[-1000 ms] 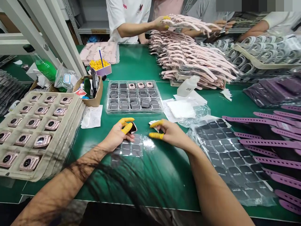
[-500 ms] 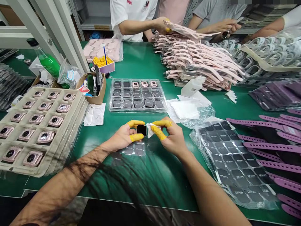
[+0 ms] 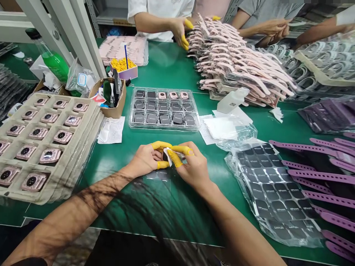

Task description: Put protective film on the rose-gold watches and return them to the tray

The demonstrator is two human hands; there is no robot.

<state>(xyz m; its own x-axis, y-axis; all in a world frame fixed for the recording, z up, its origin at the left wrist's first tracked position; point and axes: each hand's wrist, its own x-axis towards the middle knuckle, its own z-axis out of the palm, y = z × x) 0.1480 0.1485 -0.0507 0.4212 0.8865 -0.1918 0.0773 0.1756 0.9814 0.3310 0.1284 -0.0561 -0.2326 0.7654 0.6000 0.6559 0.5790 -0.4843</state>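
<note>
Between yellow-covered fingertips, my left hand (image 3: 145, 159) grips a smartwatch case (image 3: 164, 156) with a dark screen, now mostly hidden. My right hand (image 3: 194, 160) pinches a white wipe (image 3: 168, 153) against the side of the watch case. Just below the hands, a clear sheet of black screen films (image 3: 162, 174) lies on the table. Beyond them stands a clear plastic tray (image 3: 164, 128) with dark film-covered squares and a few pink watch cases in its pockets.
Stacked beige trays (image 3: 91, 120) of pink watch cases stand at left. On the right lie a bagged film sheet (image 3: 273, 192) and purple straps (image 3: 327, 177). A white bottle (image 3: 232, 100) leans near a pile of pink straps (image 3: 238, 62). Co-workers stand across the green table (image 3: 111, 210).
My right hand has moved left, bringing the wipe onto the watch case and covering its screen. Across the table, a co-worker's hand has let go of the pink straps.
</note>
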